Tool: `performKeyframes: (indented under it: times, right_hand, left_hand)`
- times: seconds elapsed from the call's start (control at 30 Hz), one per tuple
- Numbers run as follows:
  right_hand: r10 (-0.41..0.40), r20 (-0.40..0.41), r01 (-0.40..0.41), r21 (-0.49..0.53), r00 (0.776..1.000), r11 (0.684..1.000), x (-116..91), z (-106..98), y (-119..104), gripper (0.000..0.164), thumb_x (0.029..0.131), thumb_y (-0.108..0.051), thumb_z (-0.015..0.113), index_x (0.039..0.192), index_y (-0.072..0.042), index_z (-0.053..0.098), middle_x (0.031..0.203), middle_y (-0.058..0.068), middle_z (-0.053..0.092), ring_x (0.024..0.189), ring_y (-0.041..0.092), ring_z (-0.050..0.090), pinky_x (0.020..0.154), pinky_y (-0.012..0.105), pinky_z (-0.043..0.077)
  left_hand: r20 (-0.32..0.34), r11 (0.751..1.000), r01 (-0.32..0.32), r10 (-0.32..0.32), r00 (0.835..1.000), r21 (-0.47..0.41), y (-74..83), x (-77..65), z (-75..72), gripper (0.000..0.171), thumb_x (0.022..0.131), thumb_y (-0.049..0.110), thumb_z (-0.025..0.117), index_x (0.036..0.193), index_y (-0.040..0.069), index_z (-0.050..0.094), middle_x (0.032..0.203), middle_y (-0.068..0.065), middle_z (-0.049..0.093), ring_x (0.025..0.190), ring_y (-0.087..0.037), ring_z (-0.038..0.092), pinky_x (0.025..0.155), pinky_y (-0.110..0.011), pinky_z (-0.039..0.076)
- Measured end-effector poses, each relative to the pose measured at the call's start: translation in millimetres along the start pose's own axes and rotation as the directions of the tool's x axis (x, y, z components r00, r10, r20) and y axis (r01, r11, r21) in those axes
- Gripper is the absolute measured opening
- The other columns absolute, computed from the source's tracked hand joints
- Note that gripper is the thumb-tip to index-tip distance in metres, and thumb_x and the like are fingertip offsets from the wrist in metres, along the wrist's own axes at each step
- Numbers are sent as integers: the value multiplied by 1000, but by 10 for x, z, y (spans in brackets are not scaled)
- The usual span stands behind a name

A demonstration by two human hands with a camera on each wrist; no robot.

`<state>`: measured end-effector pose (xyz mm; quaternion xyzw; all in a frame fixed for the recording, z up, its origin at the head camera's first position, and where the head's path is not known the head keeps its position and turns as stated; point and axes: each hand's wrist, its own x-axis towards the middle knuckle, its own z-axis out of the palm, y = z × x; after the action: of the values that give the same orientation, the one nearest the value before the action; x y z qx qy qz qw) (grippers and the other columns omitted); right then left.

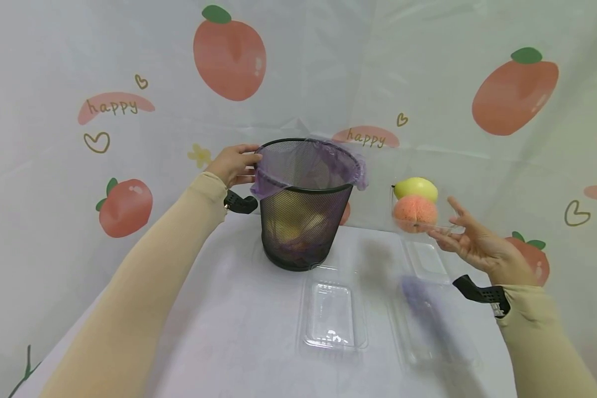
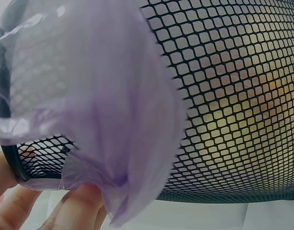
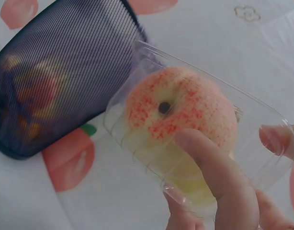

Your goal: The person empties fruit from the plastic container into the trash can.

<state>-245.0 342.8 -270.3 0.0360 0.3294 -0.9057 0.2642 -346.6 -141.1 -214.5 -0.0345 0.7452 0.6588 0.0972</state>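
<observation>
My left hand [image 1: 232, 165] grips the rim of a black mesh bin [image 1: 303, 224] at its left side. A thin purple plastic bag [image 2: 137, 120] lines the bin and folds over that rim, partly against the fingers. Yellowish things show through the mesh inside. To the right of the bin, my right hand [image 1: 487, 251] holds up a clear plastic container [image 3: 254, 103], fingers under and beside it. In the container lie a pink-orange peach [image 1: 415, 213] and a yellow fruit shaped like a lemon [image 1: 419, 188], which the peach partly covers in the right wrist view.
On the white table [image 1: 219, 326], a clear plastic container [image 1: 330, 315] stands in front of the bin. More clear plastic pieces [image 1: 425, 331] lie to its right, below the right hand. A white cloth printed with peaches [image 1: 231, 58] hangs behind.
</observation>
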Motion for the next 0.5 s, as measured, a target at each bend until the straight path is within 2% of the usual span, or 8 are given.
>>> performKeyframes:
  times: [0.13, 0.23, 0.37, 0.43, 0.5]
  right_hand:
    - [-23, -26, 23, -9, 999, 1000, -8, 132, -84, 47, 103, -3, 34, 117, -29, 70, 147, -6, -43, 102, 42, 63, 97, 31, 51]
    - [-48, -60, 46, -40, 997, 998, 9, 243, -152, 46, 102, -3, 36, 115, -30, 70, 149, -3, -39, 100, 41, 63, 93, 32, 53]
    - [-68, -92, 65, -42, 993, 997, 33, 380, -244, 43, 101, -4, 40, 115, -31, 70, 152, -5, -34, 99, 41, 60, 90, 32, 55]
    - [-70, -104, 66, -33, 992, 997, 45, 446, -295, 42, 101, -5, 42, 116, -33, 70, 153, -8, -33, 98, 41, 60, 89, 31, 56]
    - [-78, -132, 73, -41, 988, 997, 58, 528, -346, 35, 101, -10, 48, 122, -32, 64, 154, -4, -28, 99, 40, 62, 87, 29, 56]
  left_hand:
    - [0, 1000, 4, -4, 1000, 13, 18, -37, 2, 56, 102, 17, 49, 154, 21, 29, 147, -13, 44, 128, -27, 50, 95, -29, 53]
    - [1, 1000, 3, -3, 1000, 20, 25, -47, 6, 56, 102, 17, 49, 154, 20, 29, 147, -13, 43, 129, -27, 50, 92, -27, 55]
    - [2, 1000, -3, 3, 1000, 14, 9, -24, 10, 56, 102, 18, 50, 154, 21, 29, 147, -12, 43, 127, -26, 51, 85, -24, 56]
    - [2, 1000, -6, 6, 1000, 12, -1, -11, 9, 56, 102, 19, 50, 154, 22, 29, 147, -11, 43, 127, -25, 51, 89, -25, 55]
    - [3, 1000, -7, 7, 1000, 8, -16, 12, 5, 56, 102, 20, 50, 154, 23, 29, 148, -11, 43, 127, -25, 50, 96, -29, 53]
